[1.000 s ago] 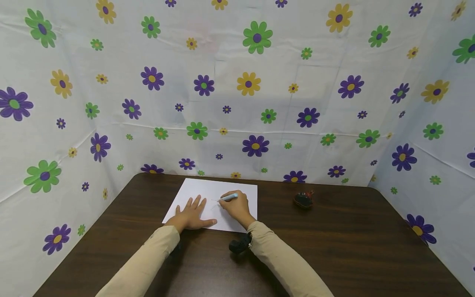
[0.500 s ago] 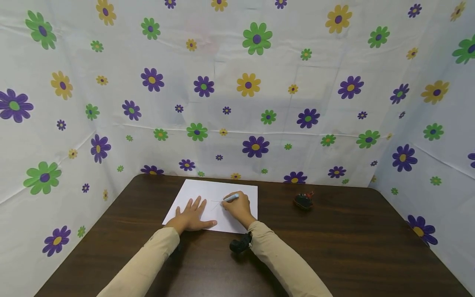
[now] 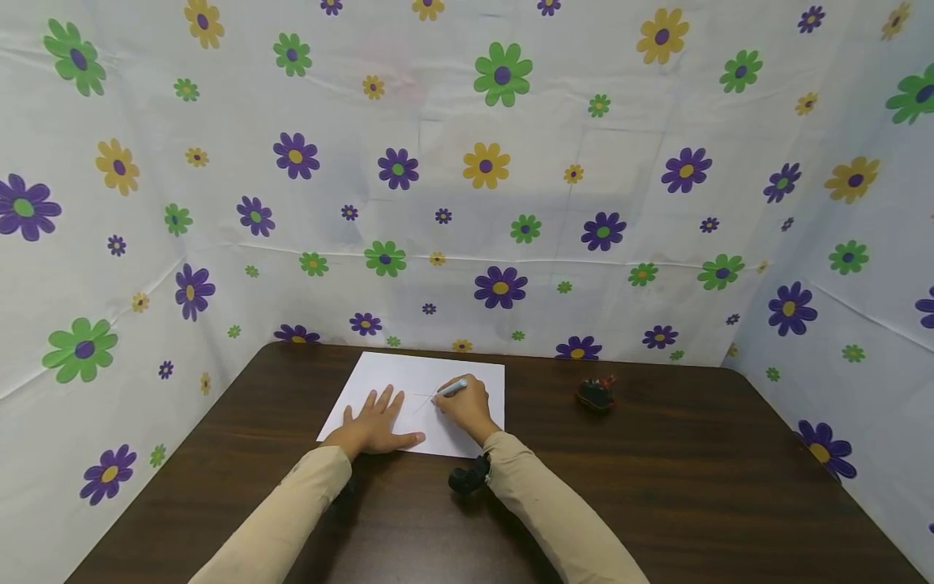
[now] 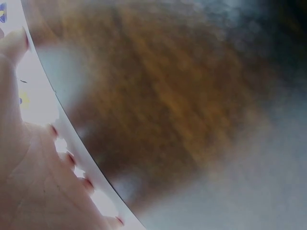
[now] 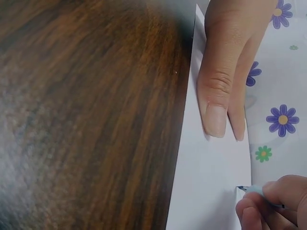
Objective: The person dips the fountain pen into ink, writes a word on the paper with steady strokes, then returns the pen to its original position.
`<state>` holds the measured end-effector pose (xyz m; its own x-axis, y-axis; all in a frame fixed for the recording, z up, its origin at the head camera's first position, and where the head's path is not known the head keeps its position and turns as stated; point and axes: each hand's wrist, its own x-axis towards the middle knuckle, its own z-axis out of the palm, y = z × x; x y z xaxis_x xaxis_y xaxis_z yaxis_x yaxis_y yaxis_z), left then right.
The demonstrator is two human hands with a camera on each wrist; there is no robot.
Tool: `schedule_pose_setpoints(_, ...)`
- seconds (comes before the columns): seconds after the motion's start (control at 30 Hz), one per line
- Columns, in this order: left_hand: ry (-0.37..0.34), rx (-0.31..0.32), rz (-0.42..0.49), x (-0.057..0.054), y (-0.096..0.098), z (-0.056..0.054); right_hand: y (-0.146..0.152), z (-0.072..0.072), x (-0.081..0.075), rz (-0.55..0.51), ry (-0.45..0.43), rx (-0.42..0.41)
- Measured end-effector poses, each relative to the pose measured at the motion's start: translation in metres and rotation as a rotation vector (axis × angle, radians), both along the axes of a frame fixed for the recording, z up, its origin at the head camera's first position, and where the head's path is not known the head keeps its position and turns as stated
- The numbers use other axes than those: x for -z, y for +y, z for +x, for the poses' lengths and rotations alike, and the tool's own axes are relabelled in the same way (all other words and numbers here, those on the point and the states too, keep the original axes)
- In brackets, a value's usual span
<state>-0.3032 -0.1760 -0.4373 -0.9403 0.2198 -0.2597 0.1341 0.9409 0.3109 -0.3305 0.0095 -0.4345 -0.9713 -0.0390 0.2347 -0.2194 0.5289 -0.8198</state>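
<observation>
A white sheet of paper [image 3: 404, 369] lies on the dark wooden table, with a few thin lines drawn near its middle. My left hand [image 3: 375, 424] rests flat on the sheet's lower left part, fingers spread. In the left wrist view its palm [image 4: 33, 177] and fingertips show along the paper's edge. A light blue pen [image 3: 452, 388] is pinched in my right hand [image 3: 469, 405], its tip down at the drawn lines. The right wrist view shows the pen tip [image 5: 242, 188] on the paper, beside the right thumb and fingers.
To the right of the paper, a small dark object with a red part [image 3: 597, 394] sits on the brown table [image 3: 671, 470]. A white flowered cloth [image 3: 540, 203] stands behind and at both sides. A black wrist device [image 3: 469, 476] hangs below the right wrist.
My right hand has shifted slightly with the pen, and a slanted line now crosses the lines on the paper. My left hand has stayed in place on the sheet.
</observation>
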Motion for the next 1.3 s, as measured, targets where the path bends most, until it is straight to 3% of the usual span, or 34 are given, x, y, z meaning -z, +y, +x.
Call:
schedule_pose_setpoints(0.23, 0.001, -0.004, -0.013, 0.01, -0.002, -0.004, 0.001, 0.001, -0.001, 0.023, -0.006, -0.008)
schedule_pose_setpoints(0.47, 0.003, -0.007, 0.009, 0.005, -0.002, -0.004, 0.004, 0.005, -0.005, 0.054, 0.001, -0.03)
schedule_pose_setpoints(0.67, 0.011, 0.001, -0.002, 0.008, -0.004, -0.005, 0.008, 0.008, -0.006, 0.076, 0.001, -0.04)
schedule_pose_setpoints(1.0, 0.011, 0.0, 0.001, 0.022, -0.006, -0.014, 0.014, 0.014, -0.009, 0.112, -0.012, -0.075)
schedule_pose_setpoints(1.3, 0.015, 0.003, 0.008, 0.021, -0.007, -0.013, 0.018, 0.017, -0.012, 0.148, -0.033, -0.073)
